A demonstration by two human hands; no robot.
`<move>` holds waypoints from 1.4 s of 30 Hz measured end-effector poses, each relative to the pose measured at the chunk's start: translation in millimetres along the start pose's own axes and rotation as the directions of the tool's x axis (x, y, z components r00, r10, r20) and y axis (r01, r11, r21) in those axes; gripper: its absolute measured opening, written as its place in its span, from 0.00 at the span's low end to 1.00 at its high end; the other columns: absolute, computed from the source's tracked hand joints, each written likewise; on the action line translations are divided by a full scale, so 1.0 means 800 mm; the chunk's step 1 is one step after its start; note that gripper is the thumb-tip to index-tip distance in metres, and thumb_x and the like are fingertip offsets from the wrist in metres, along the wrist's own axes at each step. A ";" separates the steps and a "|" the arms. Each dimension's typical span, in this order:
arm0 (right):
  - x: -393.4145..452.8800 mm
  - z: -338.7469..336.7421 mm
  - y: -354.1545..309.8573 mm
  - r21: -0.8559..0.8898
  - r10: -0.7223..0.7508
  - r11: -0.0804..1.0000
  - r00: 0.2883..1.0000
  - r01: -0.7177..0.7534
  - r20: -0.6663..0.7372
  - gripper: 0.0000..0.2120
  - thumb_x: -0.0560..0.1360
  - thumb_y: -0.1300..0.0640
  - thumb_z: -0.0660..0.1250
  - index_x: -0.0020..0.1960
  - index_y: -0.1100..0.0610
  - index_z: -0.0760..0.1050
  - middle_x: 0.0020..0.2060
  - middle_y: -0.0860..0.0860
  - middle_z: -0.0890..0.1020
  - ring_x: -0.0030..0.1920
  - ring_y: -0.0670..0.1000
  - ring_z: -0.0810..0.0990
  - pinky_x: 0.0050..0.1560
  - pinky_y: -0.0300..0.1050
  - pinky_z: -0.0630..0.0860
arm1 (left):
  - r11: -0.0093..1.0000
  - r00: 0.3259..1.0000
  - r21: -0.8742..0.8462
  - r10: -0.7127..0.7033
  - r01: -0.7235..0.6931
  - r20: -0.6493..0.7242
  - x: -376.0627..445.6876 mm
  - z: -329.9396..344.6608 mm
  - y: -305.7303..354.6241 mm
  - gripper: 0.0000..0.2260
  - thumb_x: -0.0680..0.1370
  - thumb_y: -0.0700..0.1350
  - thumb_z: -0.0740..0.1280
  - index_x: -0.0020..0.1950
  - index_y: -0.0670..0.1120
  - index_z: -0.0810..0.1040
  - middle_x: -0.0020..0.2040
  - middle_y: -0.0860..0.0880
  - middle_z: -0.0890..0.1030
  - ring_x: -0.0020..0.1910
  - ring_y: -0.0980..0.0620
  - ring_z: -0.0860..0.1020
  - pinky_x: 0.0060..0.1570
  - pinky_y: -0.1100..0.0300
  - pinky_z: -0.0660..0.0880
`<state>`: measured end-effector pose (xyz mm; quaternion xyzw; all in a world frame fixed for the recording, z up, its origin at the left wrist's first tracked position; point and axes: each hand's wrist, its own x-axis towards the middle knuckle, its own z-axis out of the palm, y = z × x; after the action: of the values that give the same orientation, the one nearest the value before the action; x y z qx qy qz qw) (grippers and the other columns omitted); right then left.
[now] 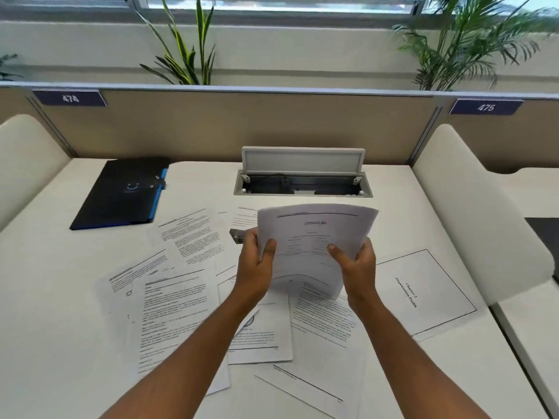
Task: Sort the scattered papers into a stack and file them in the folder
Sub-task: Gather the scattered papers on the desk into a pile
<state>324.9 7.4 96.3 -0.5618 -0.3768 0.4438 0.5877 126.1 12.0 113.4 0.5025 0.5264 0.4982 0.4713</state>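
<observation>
Stack: a few sheets [314, 237] gripped by left hand [257, 261] and right hand [357, 264], thumbs clamped on front.
Left: loose papers [175, 313] on desk [60, 297].
Folder [121, 192]: closed, unfilled.

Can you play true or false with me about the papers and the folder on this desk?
1. Both hands hold the paper stack. True: left hand and right hand grip its sides.
2. The folder lies open. False: it is closed, at the desk's far left.
3. Loose papers still lie on the desk. True.
4. The cable box lid is shut. False: it stands open.
5. The held stack rests inside the folder. False: it is held above the scattered sheets.
</observation>
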 end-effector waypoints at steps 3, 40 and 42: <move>0.000 0.002 0.003 -0.058 -0.013 0.998 1.000 0.014 0.026 0.26 0.71 0.50 0.77 0.66 0.51 0.73 0.56 0.51 0.83 0.55 0.54 0.83 0.44 0.43 0.85 | 1.000 0.999 -0.006 -0.021 0.021 0.026 0.000 0.005 -0.001 0.09 0.82 0.52 0.61 0.62 0.61 0.67 0.59 0.52 0.78 0.56 0.51 0.79 0.45 0.57 0.83; 0.000 0.012 -0.023 0.590 0.409 0.686 0.896 -0.426 0.172 0.21 0.76 0.63 0.72 0.68 0.65 0.77 0.63 0.63 0.82 0.64 0.64 0.82 0.63 0.62 0.79 | 0.804 0.918 -0.494 -0.395 0.331 -0.029 0.007 -0.014 -0.019 0.17 0.80 0.45 0.67 0.68 0.47 0.74 0.61 0.46 0.82 0.61 0.42 0.79 0.58 0.40 0.78; 0.001 0.004 -0.017 0.597 0.350 0.706 0.921 -0.380 0.172 0.23 0.75 0.65 0.72 0.70 0.61 0.77 0.63 0.61 0.83 0.63 0.62 0.83 0.62 0.62 0.80 | 0.839 0.922 -0.448 -0.380 0.308 -0.078 0.012 -0.025 -0.016 0.15 0.81 0.42 0.65 0.69 0.45 0.74 0.61 0.44 0.82 0.60 0.41 0.80 0.59 0.38 0.76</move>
<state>323.7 9.7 110.2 -0.3902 -0.1045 0.6624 0.6309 104.6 20.4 101.5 0.2411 0.5229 0.5478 0.6070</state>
